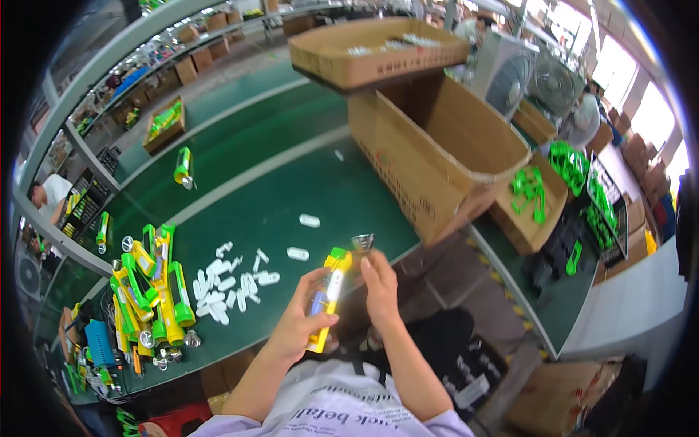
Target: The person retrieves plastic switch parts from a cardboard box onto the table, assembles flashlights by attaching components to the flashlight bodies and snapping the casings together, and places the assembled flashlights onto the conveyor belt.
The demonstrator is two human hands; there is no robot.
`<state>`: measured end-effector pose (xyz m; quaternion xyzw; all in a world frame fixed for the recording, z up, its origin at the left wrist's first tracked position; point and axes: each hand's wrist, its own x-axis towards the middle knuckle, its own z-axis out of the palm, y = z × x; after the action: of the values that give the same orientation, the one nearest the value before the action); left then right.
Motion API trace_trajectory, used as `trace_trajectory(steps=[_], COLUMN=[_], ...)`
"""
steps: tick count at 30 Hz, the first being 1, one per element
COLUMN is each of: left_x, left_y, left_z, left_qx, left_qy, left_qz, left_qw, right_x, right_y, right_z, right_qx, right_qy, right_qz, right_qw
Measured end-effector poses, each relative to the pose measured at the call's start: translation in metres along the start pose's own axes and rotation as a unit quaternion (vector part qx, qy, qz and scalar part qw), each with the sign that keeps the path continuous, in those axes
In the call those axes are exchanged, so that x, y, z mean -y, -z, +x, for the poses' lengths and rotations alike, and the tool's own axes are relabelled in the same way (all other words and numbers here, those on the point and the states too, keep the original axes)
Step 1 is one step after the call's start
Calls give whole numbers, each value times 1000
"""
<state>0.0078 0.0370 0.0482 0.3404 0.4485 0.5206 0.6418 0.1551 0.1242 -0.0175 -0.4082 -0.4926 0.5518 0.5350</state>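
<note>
My left hand [297,312] is wrapped round a yellow flashlight body [336,282] with a green end, tilted up and to the right. A white strip and a blue-purple part show along its side. Just right of the body's upper end, a shiny silver reflector cup [362,241] sits at the fingertips of my right hand [380,288], which are closed on it. Whether a wire links cup and body is too blurred to tell. Beyond my hands, two white oval plates [298,253] lie apart on the green table, with a scattered heap of white plates [211,288] to their left.
Yellow-green flashlights [169,309] are piled at the left, beside a blue box [100,344]. A large open carton [437,156] stands at the far right, a shallow carton [382,64] above it. A green belt [240,138] carries another flashlight [183,167]. Green parts [530,191] fill a box at right.
</note>
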Motion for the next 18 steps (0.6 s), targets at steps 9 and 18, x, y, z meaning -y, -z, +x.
trace_trajectory(steps=[9, 18], left_x=[27, 58], left_y=[-15, -24], left_z=[-38, -37], left_qx=[54, 13], left_qy=[50, -205], left_qz=[103, 594], left_qw=[992, 778], right_x=[-16, -8], right_y=[15, -3], right_z=[-26, -124], right_qx=[-170, -32], right_qy=[-29, -252], right_qz=[-3, 392], right_qw=[985, 884])
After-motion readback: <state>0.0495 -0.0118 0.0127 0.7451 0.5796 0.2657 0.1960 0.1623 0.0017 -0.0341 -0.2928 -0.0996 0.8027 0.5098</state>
